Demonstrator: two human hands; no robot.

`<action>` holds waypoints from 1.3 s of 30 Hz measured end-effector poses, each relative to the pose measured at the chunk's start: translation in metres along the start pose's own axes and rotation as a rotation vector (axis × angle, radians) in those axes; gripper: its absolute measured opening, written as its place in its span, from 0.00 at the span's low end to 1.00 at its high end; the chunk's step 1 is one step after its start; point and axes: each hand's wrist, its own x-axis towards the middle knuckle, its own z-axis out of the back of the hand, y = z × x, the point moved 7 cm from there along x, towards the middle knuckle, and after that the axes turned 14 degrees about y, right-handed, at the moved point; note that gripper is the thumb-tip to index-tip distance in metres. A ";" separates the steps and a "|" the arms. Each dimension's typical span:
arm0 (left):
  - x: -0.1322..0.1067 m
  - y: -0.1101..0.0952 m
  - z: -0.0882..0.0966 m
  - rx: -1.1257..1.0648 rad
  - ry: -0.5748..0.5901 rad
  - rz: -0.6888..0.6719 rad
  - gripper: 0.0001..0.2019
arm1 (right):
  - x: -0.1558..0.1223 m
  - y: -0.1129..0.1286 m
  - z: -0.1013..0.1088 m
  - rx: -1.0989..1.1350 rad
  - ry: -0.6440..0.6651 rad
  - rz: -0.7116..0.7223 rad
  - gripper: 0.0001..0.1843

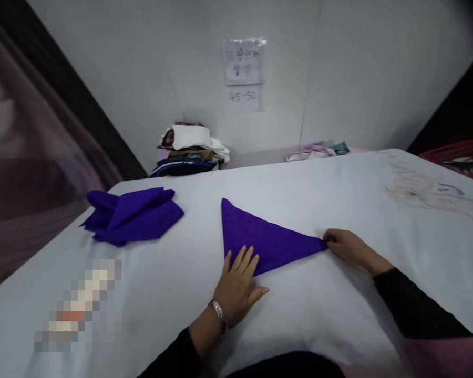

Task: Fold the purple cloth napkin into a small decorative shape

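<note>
A purple cloth napkin [260,236] lies folded into a triangle on the white-covered table [307,189]. My left hand [236,286], with a metal watch on its wrist, lies flat and open, its fingertips pressing the triangle's near corner. My right hand [349,248] is closed in a pinch on the triangle's right tip.
A loose heap of purple napkins [132,215] lies at the left of the table. Behind the table, against the wall, stand a stack of folded clothes [189,149] and some crumpled fabric [315,151]. A paper notice [242,63] is taped to the wall. A printed drawing [425,191] marks the cover at right.
</note>
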 end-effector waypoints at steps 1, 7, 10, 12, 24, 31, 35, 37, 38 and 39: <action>0.004 -0.006 0.002 0.009 -0.005 -0.037 0.33 | -0.001 0.000 0.001 -0.006 -0.019 0.004 0.10; 0.020 -0.017 -0.018 0.027 0.084 -0.126 0.33 | -0.016 0.003 0.011 -0.055 -0.181 -0.017 0.13; 0.022 -0.012 -0.027 0.045 0.097 -0.112 0.33 | -0.036 0.031 0.012 -0.078 -0.393 0.082 0.15; 0.023 -0.010 -0.030 0.058 0.085 -0.104 0.33 | -0.050 0.066 -0.001 -0.088 -0.480 0.304 0.16; 0.025 -0.006 -0.033 0.104 0.005 -0.084 0.32 | -0.048 0.129 -0.087 -0.318 -0.032 0.595 0.34; 0.027 -0.005 -0.035 0.125 -0.018 -0.093 0.32 | -0.044 0.119 -0.086 -0.289 0.041 0.559 0.37; 0.025 -0.005 -0.035 0.138 -0.030 -0.098 0.32 | -0.041 0.107 -0.082 -0.286 0.046 0.511 0.38; 0.025 -0.005 -0.035 0.140 -0.028 -0.098 0.32 | -0.040 0.100 -0.079 -0.288 0.047 0.487 0.39; 0.025 -0.005 -0.035 0.140 -0.029 -0.098 0.32 | -0.040 0.097 -0.077 -0.288 0.046 0.479 0.39; 0.025 -0.005 -0.035 0.141 -0.031 -0.100 0.32 | -0.040 0.095 -0.075 -0.288 0.044 0.473 0.39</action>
